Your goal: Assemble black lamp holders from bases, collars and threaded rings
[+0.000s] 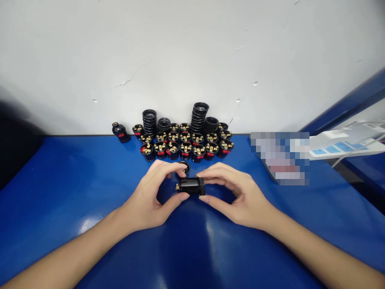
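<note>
Pinching one black fitting (192, 186) from both sides: left grip (142, 194) with thumb and forefinger toward the brass-tipped end, right grip (245, 196) with thumb and fingers at the collared end. Held crosswise over the middle of the blue tabletop (192, 249). Just beyond the left fingertips, one loose black ring (187, 167), partly hidden. Past a narrow strip, sockets with brass contacts (185, 150): seven in the front row, more behind, too overlapped to count. Among these, two tall ring stacks (200, 116) and two lower ring pieces (164, 123), close to the back edge and white wall (192, 52). Left of the cluster, one capped fitting (120, 133). Well to the right, one blurred flat device (279, 158), near the right edge. Wide blue room for moving left, right and nearer.
</note>
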`<action>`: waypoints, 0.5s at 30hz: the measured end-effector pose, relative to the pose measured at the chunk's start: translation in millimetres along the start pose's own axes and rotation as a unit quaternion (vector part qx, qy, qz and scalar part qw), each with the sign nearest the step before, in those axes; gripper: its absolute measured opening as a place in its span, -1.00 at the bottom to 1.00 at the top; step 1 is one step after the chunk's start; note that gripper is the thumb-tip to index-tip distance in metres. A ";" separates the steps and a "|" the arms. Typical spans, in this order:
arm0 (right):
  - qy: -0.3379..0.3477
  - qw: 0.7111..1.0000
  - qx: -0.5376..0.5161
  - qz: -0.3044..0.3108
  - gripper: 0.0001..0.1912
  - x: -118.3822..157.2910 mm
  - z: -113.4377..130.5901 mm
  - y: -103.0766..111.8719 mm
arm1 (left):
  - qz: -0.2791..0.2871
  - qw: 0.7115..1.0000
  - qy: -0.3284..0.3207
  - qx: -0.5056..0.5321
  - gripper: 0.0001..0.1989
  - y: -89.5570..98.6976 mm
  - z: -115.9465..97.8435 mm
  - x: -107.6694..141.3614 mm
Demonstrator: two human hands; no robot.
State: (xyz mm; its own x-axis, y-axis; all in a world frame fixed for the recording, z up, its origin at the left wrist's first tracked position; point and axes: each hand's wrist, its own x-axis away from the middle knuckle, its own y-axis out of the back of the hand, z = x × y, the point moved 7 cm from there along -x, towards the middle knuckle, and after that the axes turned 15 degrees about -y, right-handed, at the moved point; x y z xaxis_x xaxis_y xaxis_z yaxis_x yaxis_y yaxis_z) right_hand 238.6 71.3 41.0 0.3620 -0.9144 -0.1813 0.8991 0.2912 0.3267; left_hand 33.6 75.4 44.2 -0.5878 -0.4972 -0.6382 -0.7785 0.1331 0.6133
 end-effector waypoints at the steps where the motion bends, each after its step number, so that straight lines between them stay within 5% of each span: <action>1: 0.000 1.000 -0.002 -0.001 -0.62 -0.2 0.2 0.2 | 0.000 1.000 -0.002 -0.001 -0.44 0.4 -0.6 -0.3; 8: 0.000 1.000 0.008 -0.003 -0.63 0.6 2.6 -0.3 | 0.003 0.999 0.016 -0.041 -0.66 1.9 1.8 -1.0; 15: 0.002 1.000 0.005 -0.016 -0.63 -0.7 1.9 2.7 | -0.006 0.999 -0.010 -0.039 -0.37 2.4 0.9 -0.8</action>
State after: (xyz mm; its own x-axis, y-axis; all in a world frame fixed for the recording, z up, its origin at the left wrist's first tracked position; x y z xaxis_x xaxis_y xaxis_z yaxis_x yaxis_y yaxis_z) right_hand 240.3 72.2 43.8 0.3341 -0.9222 -0.1945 0.9079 0.2595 0.3293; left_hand 32.0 76.9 45.7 -0.5830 -0.4815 -0.6544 -0.7666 0.0592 0.6394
